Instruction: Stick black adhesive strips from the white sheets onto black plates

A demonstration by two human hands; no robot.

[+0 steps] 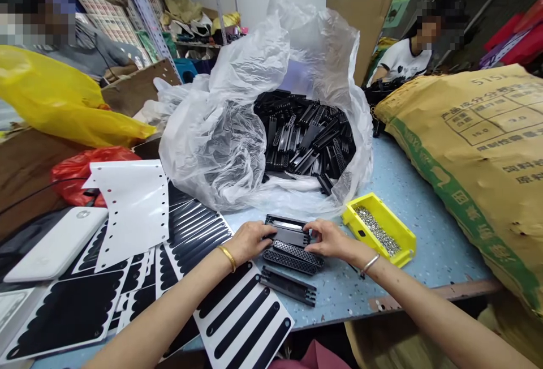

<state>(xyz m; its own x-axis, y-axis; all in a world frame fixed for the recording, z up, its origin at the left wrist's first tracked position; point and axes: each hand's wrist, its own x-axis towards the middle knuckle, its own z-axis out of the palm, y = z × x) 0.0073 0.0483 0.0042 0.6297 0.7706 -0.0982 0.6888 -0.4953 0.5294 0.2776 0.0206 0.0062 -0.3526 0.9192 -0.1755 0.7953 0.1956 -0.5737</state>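
Note:
Both my hands grip a black plastic strip-shaped piece at its two ends, just above the blue table. My left hand, with a gold bangle on the wrist, has its fingers closed at the left end. At the right end, my right hand pinches with thumb and fingers; a silver bangle circles that wrist. Right below lie two black pieces with a mesh pattern, side by side. Nearer to me rests another black slotted piece. A sheet of black adhesive strips lies under my left forearm.
A large clear plastic bag full of black pieces stands behind my hands. To the right are a yellow bin of small metal parts and a bulky sack. A white power bank lies left. Two people sit beyond.

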